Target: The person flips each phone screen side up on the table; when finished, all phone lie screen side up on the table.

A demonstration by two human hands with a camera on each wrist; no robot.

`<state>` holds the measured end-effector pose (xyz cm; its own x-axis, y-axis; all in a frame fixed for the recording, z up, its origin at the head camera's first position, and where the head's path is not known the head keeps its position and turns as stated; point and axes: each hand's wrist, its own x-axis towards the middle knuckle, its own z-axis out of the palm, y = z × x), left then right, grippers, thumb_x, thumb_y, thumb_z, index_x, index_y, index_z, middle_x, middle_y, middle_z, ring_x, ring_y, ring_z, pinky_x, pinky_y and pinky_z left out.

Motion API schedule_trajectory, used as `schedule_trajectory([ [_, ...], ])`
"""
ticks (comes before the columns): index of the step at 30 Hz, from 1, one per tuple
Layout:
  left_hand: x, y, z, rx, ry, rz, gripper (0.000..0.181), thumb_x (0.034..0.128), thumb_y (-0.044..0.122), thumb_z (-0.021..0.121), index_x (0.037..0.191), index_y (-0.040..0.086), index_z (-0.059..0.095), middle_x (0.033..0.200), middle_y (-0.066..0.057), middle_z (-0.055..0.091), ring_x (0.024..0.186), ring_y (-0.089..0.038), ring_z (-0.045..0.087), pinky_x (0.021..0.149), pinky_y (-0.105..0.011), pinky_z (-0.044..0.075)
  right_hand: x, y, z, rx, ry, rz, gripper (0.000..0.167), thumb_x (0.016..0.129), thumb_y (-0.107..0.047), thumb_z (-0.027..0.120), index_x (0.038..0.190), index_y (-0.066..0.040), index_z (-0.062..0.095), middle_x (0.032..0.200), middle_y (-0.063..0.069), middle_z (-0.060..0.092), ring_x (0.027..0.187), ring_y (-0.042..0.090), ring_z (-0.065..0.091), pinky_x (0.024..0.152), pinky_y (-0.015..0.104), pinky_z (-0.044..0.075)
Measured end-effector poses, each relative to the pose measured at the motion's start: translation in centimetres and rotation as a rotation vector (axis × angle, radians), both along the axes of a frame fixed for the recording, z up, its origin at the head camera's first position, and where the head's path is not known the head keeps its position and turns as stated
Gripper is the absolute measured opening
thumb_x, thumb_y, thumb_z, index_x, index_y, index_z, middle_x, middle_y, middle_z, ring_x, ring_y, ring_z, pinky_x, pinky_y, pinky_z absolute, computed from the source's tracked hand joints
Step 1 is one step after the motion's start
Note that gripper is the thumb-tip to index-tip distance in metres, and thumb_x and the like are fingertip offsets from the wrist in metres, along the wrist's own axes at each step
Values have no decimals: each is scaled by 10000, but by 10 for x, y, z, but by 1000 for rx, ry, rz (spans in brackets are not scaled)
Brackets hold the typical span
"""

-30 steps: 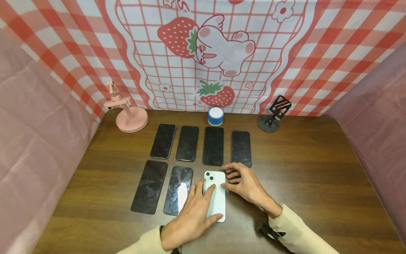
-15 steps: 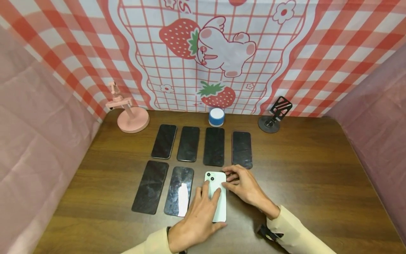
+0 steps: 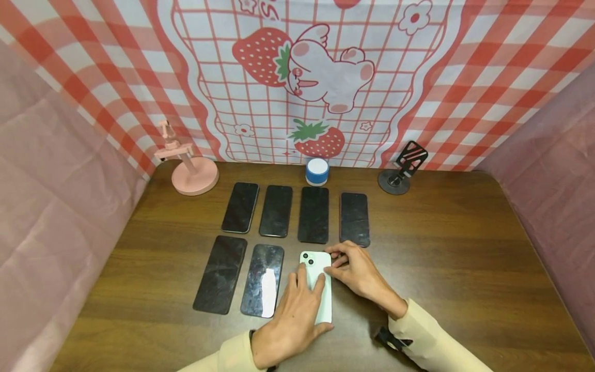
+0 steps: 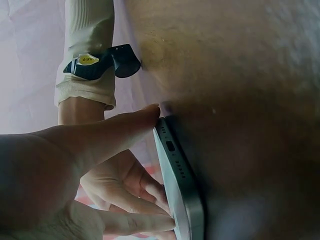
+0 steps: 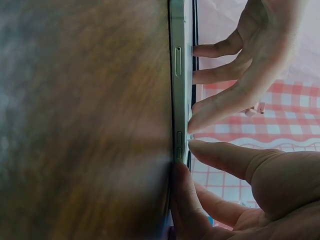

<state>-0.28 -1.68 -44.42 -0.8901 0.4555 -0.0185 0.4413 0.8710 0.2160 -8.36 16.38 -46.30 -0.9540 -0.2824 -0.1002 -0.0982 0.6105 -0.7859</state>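
A pale green smartphone [image 3: 327, 299] lies back up on the table, its two camera lenses at the far left corner. My left hand [image 3: 290, 320] covers its near left part; the fingertips rest on the back and the thumb is at the near edge, by the charging port in the left wrist view. My right hand [image 3: 360, 276] is at the far right edge. In the right wrist view the right thumb [image 5: 220, 156] lies on the phone's back and the curled index finger [image 5: 185, 187] is against its side, pinching that edge.
Left of the green phone lie two dark phones, one glossy [image 3: 262, 279] and one larger [image 3: 220, 274]. Behind is a row of several dark phones [image 3: 313, 214]. Further back stand a pink stand [image 3: 195, 175], a blue-and-white round jar [image 3: 317, 172] and a black phone stand [image 3: 395, 181].
My left hand has slid slightly right, and its thumb has moved from the phone's back to its near edge. My right hand stays at the far right edge; the phone has barely moved.
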Motion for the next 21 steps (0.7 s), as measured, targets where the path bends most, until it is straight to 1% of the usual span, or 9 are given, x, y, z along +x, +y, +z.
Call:
schedule_trajectory([
  [5,0,1,-1,-10,15,2,1005,698,610,903,1466,56,564,1427,-357,460,1067,-364,494,933,-402,492,0,0,0,6,3,-3,352,861,-78,839,1191,-11,737,1050,115,684,853,158,739,764,215,574],
  [9,1,2,-1,-6,13,15,1000,697,598,910,1465,57,567,1424,-349,455,1075,-364,489,925,-396,512,1,-1,0,5,3,-4,358,859,-75,840,1195,-10,733,1053,118,681,855,158,737,767,217,574],
  [17,2,3,1,32,-42,48,979,713,536,929,1477,52,556,1447,-388,424,1149,-415,487,927,-424,555,2,-3,1,1,8,-3,362,858,-56,834,1199,0,725,1050,126,675,854,164,734,764,215,573],
  [21,2,3,1,45,-48,52,973,712,521,936,1475,51,555,1445,-392,421,1162,-430,481,927,-428,560,3,-3,1,-8,10,-1,346,867,-41,819,1195,8,721,1050,135,667,853,174,739,760,213,575],
])
